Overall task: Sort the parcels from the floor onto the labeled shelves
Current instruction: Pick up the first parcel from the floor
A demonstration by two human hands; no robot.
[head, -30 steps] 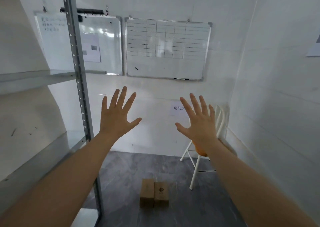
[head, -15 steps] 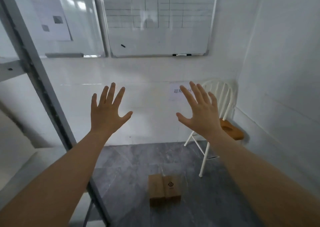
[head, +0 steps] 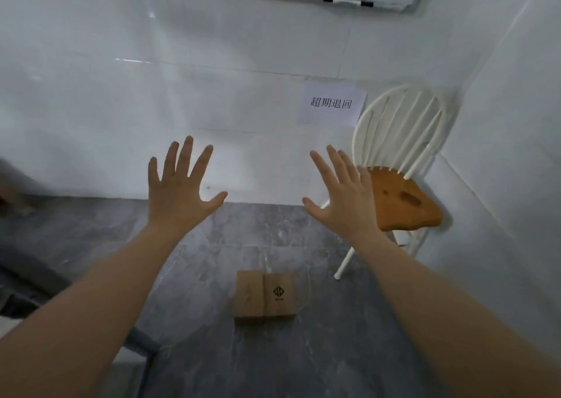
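Two cardboard parcels (head: 264, 297) sat touching on floor; probably light, rigid, graspable by sides. Left hand (head: 179, 194), right hand (head: 340, 200) spread, empty.

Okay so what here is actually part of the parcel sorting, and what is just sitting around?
Part of the job:
- two brown cardboard parcels side by side on the grey floor
- open left hand, empty
- open right hand, empty

Just there:
- white spindle-back chair
- white paper wall sign
- whiteboard marker

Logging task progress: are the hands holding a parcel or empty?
Empty. Left hand and right hand are spread open in the air; the cardboard parcel lies on the floor.
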